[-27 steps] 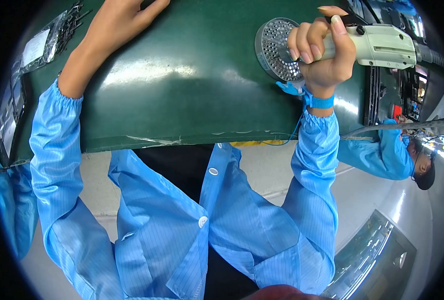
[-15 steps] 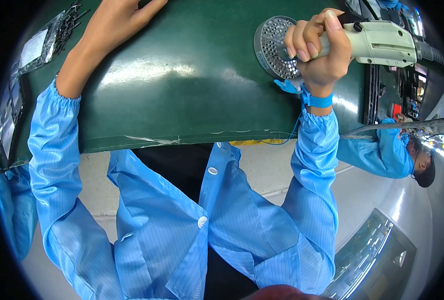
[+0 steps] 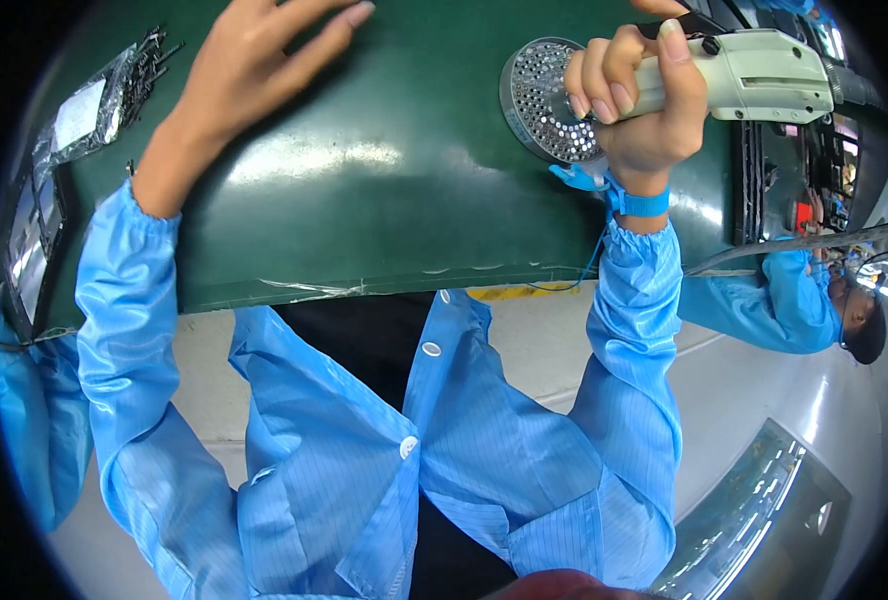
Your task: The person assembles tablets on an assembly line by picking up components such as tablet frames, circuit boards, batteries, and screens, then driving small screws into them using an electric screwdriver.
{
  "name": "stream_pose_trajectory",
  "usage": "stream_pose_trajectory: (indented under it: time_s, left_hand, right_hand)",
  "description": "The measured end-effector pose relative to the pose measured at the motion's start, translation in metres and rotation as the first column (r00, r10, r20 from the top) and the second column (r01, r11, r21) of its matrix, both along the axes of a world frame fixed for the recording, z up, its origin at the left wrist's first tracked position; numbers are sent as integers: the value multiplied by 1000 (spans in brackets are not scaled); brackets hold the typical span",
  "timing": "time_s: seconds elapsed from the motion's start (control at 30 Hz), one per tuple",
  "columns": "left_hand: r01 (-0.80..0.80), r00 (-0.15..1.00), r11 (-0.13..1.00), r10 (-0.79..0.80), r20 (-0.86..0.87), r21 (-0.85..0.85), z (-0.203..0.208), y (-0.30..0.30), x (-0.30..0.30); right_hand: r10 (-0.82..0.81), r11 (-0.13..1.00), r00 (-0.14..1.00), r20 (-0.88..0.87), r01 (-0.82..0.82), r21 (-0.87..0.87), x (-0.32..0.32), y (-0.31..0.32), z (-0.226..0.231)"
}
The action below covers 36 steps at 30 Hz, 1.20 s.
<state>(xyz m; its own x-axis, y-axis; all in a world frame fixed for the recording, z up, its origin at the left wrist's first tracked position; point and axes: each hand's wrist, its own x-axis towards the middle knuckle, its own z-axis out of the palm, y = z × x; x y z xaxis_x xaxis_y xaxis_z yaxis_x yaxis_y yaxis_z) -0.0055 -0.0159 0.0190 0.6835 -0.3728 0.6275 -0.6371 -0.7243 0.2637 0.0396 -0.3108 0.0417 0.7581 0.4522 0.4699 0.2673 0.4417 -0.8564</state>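
Note:
Wrapped round the front of a pale green electric screwdriver (image 3: 774,78), my right hand (image 3: 654,100) holds it on its side, its cable trailing off to the right. The tool's tip end lies over a round dish (image 3: 536,92) filled with small metal screws; my fingers hide the tip. A blue wrist strap (image 3: 642,203) circles my right wrist. My left hand (image 3: 249,75) reaches over the green work mat (image 3: 364,225) at the upper left, fingers stretched and apart, with nothing in them; some fingertips run to the top edge of the view.
Left of my left hand lies a clear bag of black parts (image 3: 89,115), with a dark glossy panel (image 3: 36,240) below it. Black strips (image 3: 749,185) stand at the right. A grey cable (image 3: 814,240) crosses there, near a co-worker in blue (image 3: 799,300).
My left hand has shifted right and slightly down, showing more of its fingers. My right hand keeps its grip on the electric screwdriver, nearly in place over the screws.

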Motion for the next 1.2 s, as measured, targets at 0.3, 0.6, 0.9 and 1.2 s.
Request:
stream_pose_trajectory:
  time_s: [0.3,0.6,0.9,1.2]
  left_hand:
    - [156,986,981,-147,83,-118,-23,-90,-3]
    - [133,989,991,-131,63,-27,-27,-103,2]
    - [188,975,981,-192,108,49,-23,-114,-3]
    - [173,973,974,-192,131,144,-27,-114,-7]
  right_hand:
    - [-205,979,971,-127,206,-6,-3,-5,23]
    - [-308,951,944,-116,308,-25,-5,1,28]
    - [-320,947,934,-159,321,-20,-8,-1,30]
    - [-328,944,932,-153,331,-5,-9,1,29]
